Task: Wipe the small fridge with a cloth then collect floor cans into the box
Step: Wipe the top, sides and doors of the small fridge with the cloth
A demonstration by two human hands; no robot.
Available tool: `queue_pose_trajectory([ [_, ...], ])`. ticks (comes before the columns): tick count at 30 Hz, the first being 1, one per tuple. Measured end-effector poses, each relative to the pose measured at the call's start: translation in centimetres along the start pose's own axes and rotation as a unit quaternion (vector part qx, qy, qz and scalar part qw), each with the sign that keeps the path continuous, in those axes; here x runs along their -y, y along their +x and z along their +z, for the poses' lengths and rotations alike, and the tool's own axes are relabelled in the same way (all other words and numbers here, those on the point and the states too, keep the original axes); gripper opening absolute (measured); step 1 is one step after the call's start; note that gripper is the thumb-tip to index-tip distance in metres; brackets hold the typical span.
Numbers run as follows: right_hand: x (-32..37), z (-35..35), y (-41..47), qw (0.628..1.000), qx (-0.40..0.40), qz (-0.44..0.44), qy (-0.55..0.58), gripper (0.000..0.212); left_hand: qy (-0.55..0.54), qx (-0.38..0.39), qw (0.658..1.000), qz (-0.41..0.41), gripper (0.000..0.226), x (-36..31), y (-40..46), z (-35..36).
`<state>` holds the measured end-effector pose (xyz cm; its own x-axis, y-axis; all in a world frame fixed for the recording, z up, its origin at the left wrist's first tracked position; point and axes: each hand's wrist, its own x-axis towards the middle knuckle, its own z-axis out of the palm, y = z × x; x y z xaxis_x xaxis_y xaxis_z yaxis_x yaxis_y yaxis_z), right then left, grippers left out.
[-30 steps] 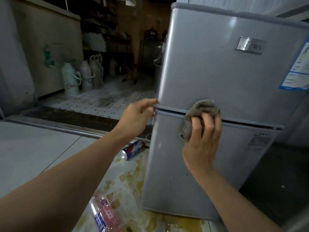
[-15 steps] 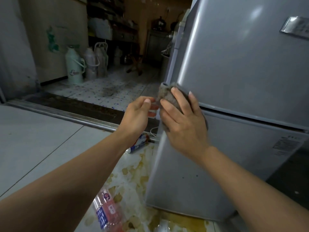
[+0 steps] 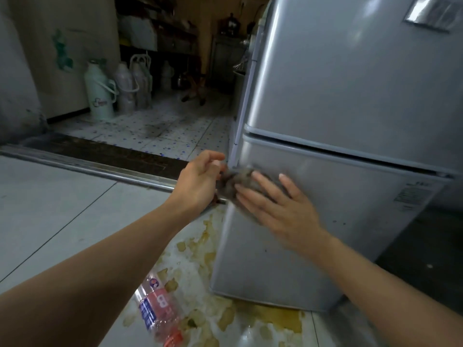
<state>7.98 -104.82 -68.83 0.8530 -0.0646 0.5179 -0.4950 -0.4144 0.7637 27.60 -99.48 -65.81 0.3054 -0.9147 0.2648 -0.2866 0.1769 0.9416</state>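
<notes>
The small grey fridge (image 3: 350, 101) fills the right half of the head view. My right hand (image 3: 275, 206) presses a grey cloth (image 3: 238, 181) flat against the left edge of the lower door, fingers straight and spread. At the fridge's left corner my left hand (image 3: 200, 176) has curled fingers that pinch the cloth's left end; the blur makes this hard to be sure of. A crushed plastic bottle with a red and blue label (image 3: 160, 314) lies on the floor under my left forearm. The can by the fridge corner is hidden behind my left hand.
Yellowish spilled liquid (image 3: 270, 316) spreads over the white floor tiles around the fridge base. A metal door threshold (image 3: 100, 169) crosses the floor on the left. Beyond it, thermos flasks and jugs (image 3: 100, 91) stand by the wall in a dim back room.
Both hands have moved down from the gap between the doors to the lower door's left edge. The right hand has spread flat on the cloth. The view has shifted left and closer.
</notes>
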Motion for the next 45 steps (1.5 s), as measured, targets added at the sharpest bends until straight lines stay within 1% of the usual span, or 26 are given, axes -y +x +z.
queue_pose_trajectory([
  [2, -2.5, -0.5, 0.3, 0.997, -0.045, 0.05, -0.022, 0.046, 0.008, -0.013, 1.0, 0.004, 0.024, -0.5, 0.1, 0.9],
  [4, -3.5, -0.6, 0.5, 0.993, -0.069, 0.092, -0.021, 0.046, 0.002, -0.035, 0.999, 0.007, 0.024, -0.9, -0.2, 2.0],
  [6, -2.6, 0.0, -0.5, 0.986, -0.072, 0.149, 0.005, 0.049, 0.013, -0.063, 0.998, 0.015, 0.021, -0.7, -0.7, 3.0],
  [7, -1.6, 0.5, -1.9, 0.984, -0.053, 0.169, 0.02, 0.053, 0.023, -0.078, 0.996, 0.025, 0.019, -0.5, -0.9, 3.4],
  [8, -0.4, 1.0, -3.6, 0.985, -0.025, 0.168, 0.029, 0.057, 0.031, -0.091, 0.995, 0.036, 0.016, -0.4, -1.1, 3.9],
  [9, 0.9, 1.5, -5.6, 0.989, 0.008, 0.142, 0.036, 0.061, 0.039, -0.102, 0.993, 0.044, 0.015, -0.3, -1.3, 4.3],
  [11, 2.7, 1.9, -9.1, 0.995, 0.077, 0.055, 0.036, 0.064, 0.081, -0.121, 0.988, 0.052, 0.028, -0.1, -1.4, 5.0],
  [13, 3.2, 1.8, -10.6, 0.993, 0.107, 0.017, 0.036, 0.064, 0.128, -0.136, 0.981, 0.053, 0.042, 0.0, -1.1, 5.5],
  [15, 2.2, 1.3, -10.3, 0.995, 0.085, 0.03, 0.035, 0.057, 0.136, -0.14, 0.979, 0.052, 0.048, 0.2, -0.7, 5.4],
  [18, -1.5, -0.2, -8.0, 0.994, -0.006, 0.112, -0.012, 0.045, 0.134, -0.126, 0.981, 0.054, 0.049, 0.5, -0.2, 5.1],
  [20, -3.6, -1.2, -6.5, 0.988, -0.051, 0.141, -0.034, 0.039, 0.133, -0.126, 0.981, 0.057, 0.048, 0.7, 0.0, 5.2],
  [22, -4.2, -1.9, -5.7, 0.981, -0.078, 0.175, -0.025, 0.036, 0.129, -0.131, 0.981, 0.064, 0.047, 1.0, -0.1, 5.3],
  [23, -3.9, -1.8, -5.6, 0.976, -0.086, 0.199, -0.003, 0.036, 0.127, -0.134, 0.98, 0.07, 0.047, 1.2, -0.1, 5.4],
  [25, -2.3, -1.2, -6.1, 0.965, -0.08, 0.246, 0.047, 0.037, 0.122, -0.139, 0.98, 0.078, 0.047, 1.4, 0.0, 5.5],
  [27, 0.0, -0.6, -7.8, 0.959, -0.056, 0.269, 0.067, 0.041, 0.115, -0.14, 0.98, 0.081, 0.047, 1.6, 0.1, 5.5],
  [28, 1.1, -0.2, -8.9, 0.964, -0.035, 0.255, 0.073, 0.045, 0.114, -0.139, 0.98, 0.082, 0.047, 1.6, 0.1, 5.5],
  [30, 2.6, -0.1, -10.8, 0.978, 0.019, 0.19, 0.089, 0.053, 0.117, -0.141, 0.98, 0.082, 0.047, 1.7, 0.0, 5.5],
  [31, 2.5, -0.1, -11.3, 0.98, 0.034, 0.169, 0.095, 0.054, 0.119, -0.144, 0.979, 0.083, 0.046, 1.7, -0.1, 5.5],
  [32, 1.9, -0.2, -11.3, 0.98, 0.033, 0.172, 0.098, 0.052, 0.118, -0.146, 0.979, 0.084, 0.046, 1.7, -0.1, 5.5],
  [33, 0.9, -0.4, -11.1, 0.975, 0.02, 0.197, 0.097, 0.047, 0.117, -0.146, 0.979, 0.083, 0.045, 1.7, -0.1, 5.6],
  [35, -1.8, -1.3, -9.6, 0.953, -0.024, 0.291, 0.086, 0.035, 0.116, -0.146, 0.979, 0.082, 0.045, 1.7, -0.1, 5.6],
  [37, -4.8, -1.8, -8.3, 0.928, -0.056, 0.362, 0.065, 0.037, 0.121, -0.149, 0.978, 0.084, 0.045, 1.7, -0.1, 5.6],
  [39, -5.8, -1.7, -8.1, 0.923, -0.063, 0.378, 0.039, 0.042, 0.123, -0.153, 0.977, 0.086, 0.043, 1.8, -0.1, 5.7],
  [40, -5.3, -1.5, -8.5, 0.922, -0.059, 0.381, 0.034, 0.041, 0.122, -0.155, 0.977, 0.085, 0.043, 1.8, -0.1, 5.7],
  [43, -1.0, -0.3, -12.0, 0.918, -0.031, 0.393, 0.033, 0.031, 0.124, -0.157, 0.976, 0.083, 0.042, 1.9, -0.1, 5.8],
  [45, 1.3, -0.2, -14.6, 0.928, 0.016, 0.367, 0.062, 0.041, 0.123, -0.155, 0.977, 0.083, 0.042, 1.8, -0.1, 5.9],
])
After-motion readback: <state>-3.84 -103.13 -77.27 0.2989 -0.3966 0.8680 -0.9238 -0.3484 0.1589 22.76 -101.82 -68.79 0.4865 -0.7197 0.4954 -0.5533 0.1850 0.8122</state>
